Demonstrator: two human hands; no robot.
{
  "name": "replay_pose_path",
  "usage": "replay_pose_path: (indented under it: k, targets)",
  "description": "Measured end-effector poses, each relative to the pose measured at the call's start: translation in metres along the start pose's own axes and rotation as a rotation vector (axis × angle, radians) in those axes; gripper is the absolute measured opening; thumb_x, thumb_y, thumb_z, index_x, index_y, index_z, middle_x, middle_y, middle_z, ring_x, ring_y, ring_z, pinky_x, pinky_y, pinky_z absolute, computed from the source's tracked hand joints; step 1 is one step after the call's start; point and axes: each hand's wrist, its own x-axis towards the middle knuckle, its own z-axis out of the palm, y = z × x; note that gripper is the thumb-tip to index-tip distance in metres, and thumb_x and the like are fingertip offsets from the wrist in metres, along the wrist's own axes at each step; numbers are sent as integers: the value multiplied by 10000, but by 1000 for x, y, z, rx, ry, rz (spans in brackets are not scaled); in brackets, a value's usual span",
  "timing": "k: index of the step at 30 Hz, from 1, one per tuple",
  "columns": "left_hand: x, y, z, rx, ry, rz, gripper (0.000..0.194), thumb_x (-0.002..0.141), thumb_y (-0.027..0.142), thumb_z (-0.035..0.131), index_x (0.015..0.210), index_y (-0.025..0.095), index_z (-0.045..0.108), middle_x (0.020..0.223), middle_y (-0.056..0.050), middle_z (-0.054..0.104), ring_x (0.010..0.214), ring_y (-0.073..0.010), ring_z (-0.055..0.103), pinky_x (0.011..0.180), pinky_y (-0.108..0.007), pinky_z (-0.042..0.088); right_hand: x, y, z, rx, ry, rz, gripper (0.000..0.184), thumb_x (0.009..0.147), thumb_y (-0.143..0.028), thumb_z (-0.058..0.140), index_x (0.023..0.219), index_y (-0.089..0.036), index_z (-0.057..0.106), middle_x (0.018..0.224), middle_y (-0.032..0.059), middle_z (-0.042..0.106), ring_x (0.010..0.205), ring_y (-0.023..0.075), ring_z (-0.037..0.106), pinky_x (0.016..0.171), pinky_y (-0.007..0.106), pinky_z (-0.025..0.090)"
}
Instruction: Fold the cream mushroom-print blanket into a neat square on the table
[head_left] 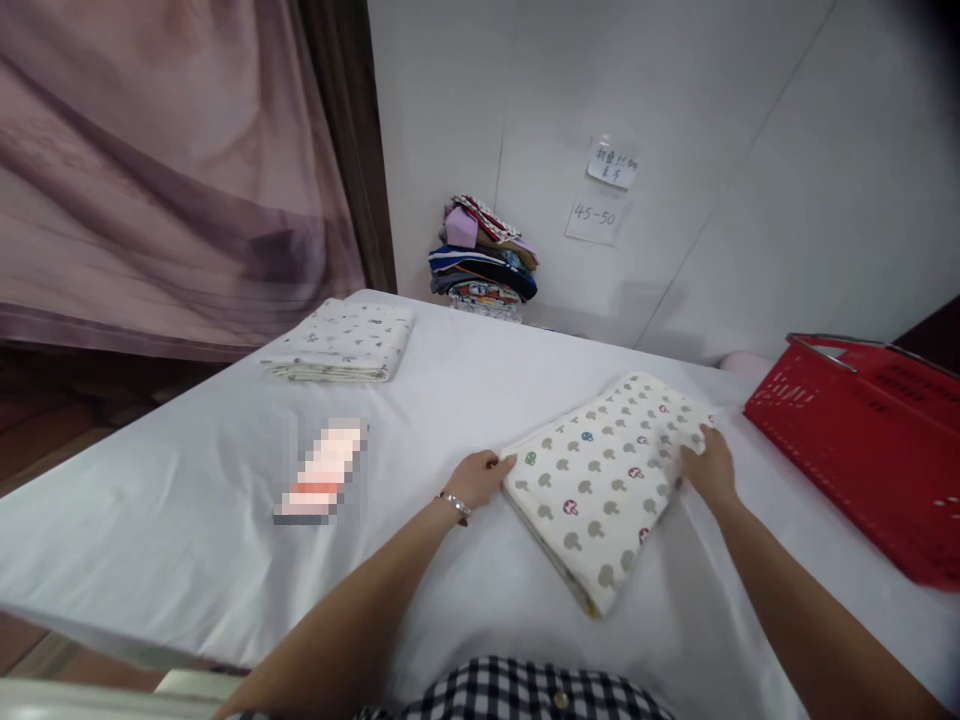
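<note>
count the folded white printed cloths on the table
2: a mushroom-print cloth between the left hand and right hand, and a small-print cloth on the table at the far left. The red basket could hide more.

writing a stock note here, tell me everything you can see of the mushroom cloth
The mushroom cloth is white, soft-looking fabric printed with greyish mushrooms, a few red, one green, one blue. Folded into a flat, layered, roughly rectangular piece, it lies at an angle on the white-covered table, one corner pointing toward the person. The left hand touches its left corner, the right hand its right edge.
</note>
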Motion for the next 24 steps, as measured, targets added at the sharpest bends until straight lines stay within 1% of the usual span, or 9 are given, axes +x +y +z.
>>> replay_pose_path:
  k: [1, 2, 5, 6, 9, 12, 16, 20, 24]
  targets:
    - [1, -1, -1, -8, 37, 23, 395, 786, 567, 444, 699, 196, 552, 517, 35, 506, 470, -133, 506, 502, -247, 367, -12, -16, 2, 15, -7, -67, 533, 698, -322, 515, 1198, -140, 523, 1307, 152, 470, 1139, 301, 486, 960, 476, 390]
    - [3, -1, -1, -10, 83, 51, 388, 791, 557, 449, 728, 196, 574, 529, 31, 519, 504, -137, 519, 523, -246, 369, -26, -33, 4, 50, -57, -119, 482, 724, -333, 495, 1168, -154, 551, 1300, 135, 487, 1145, 292, 484, 959, 474, 394]
    - [6, -4, 1, 4, 188, 118, 312, 797, 486, 491, 830, 202, 616, 605, 18, 569, 602, -140, 544, 572, -238, 367, -71, -87, 18, 230, -380, -128, 355, 789, -408, 481, 1034, -202, 635, 1093, 80, 635, 944, 254, 603, 820, 447, 492]
    - [6, -5, 3, 10, 199, 135, 288, 800, 462, 500, 852, 205, 618, 622, 17, 577, 618, -138, 546, 581, -236, 366, -84, -103, 23, 264, -446, -147, 327, 800, -408, 478, 994, -211, 653, 1052, 68, 653, 913, 241, 613, 807, 427, 499]
    - [5, -8, 7, 28, 208, 186, 232, 809, 403, 513, 898, 211, 611, 639, 21, 581, 627, -130, 541, 585, -231, 359, -108, -138, 41, 317, -505, -212, 272, 822, -374, 471, 957, -241, 666, 1015, 30, 670, 902, 201, 613, 827, 367, 488]
    - [5, -11, 10, 32, 222, 234, 202, 813, 371, 515, 914, 218, 599, 652, 26, 576, 629, -123, 533, 586, -228, 355, -107, -158, 57, 287, -500, -263, 265, 831, -318, 454, 969, -240, 666, 1008, 24, 674, 922, 183, 605, 853, 337, 464]
    - [8, -13, 12, 50, 243, 276, 159, 811, 333, 519, 881, 209, 589, 729, 13, 593, 668, -121, 532, 622, -231, 370, -89, -172, 72, 88, -500, -370, 299, 840, -226, 411, 1015, -216, 653, 1075, 45, 652, 998, 192, 572, 906, 335, 411]
    - [9, -12, 13, 29, 262, 286, 122, 806, 303, 515, 841, 202, 574, 784, 0, 604, 698, -126, 535, 643, -241, 379, -78, -183, 77, -110, -592, -456, 295, 841, -192, 419, 1046, -218, 630, 1115, 48, 632, 1026, 196, 551, 898, 311, 383]
    - [9, -11, 15, -7, 284, 294, 96, 791, 281, 525, 834, 206, 567, 816, -2, 611, 716, -133, 544, 665, -253, 388, -78, -188, 76, -206, -614, -511, 257, 857, -207, 423, 1042, -225, 600, 1077, 49, 630, 967, 190, 560, 827, 295, 383]
